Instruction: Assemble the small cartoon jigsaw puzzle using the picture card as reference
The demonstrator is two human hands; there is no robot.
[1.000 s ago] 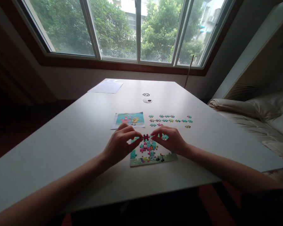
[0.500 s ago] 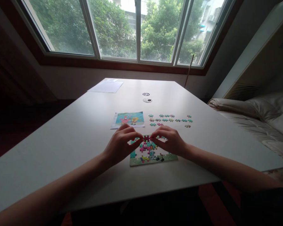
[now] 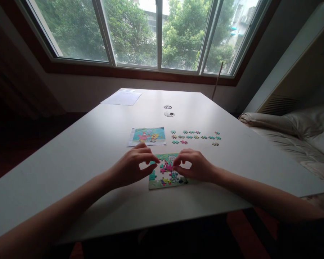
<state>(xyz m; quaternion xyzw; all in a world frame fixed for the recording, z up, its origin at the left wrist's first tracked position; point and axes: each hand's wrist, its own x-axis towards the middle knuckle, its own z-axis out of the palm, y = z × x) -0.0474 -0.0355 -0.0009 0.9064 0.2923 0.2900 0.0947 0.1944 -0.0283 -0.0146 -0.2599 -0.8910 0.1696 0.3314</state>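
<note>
A partly filled jigsaw puzzle board (image 3: 154, 186) lies near the front edge of the white table, with green border parts and a cartoon figure showing. My right hand (image 3: 196, 165) is over its right side, thumb and forefinger pinching a pink puzzle piece (image 3: 169, 167) low above the middle. Over the board's left edge is my left hand (image 3: 135, 163), its thumb and forefinger slightly apart with nothing visible between them. My right hand hides part of the board's right side. Just beyond the board lies a printed picture sheet (image 3: 148, 135) with cartoon characters.
Loose puzzle pieces (image 3: 189, 137) lie in rows on the table, right of the picture sheet. Two round flat items (image 3: 169, 114) and white paper (image 3: 121, 98) lie farther back. A padded beige seat (image 3: 286, 129) stands at the right, below the window.
My left hand has moved left, off the dark pink piece both hands were holding. My right hand has shifted slightly down toward the board, fingers at a pink piece.
</note>
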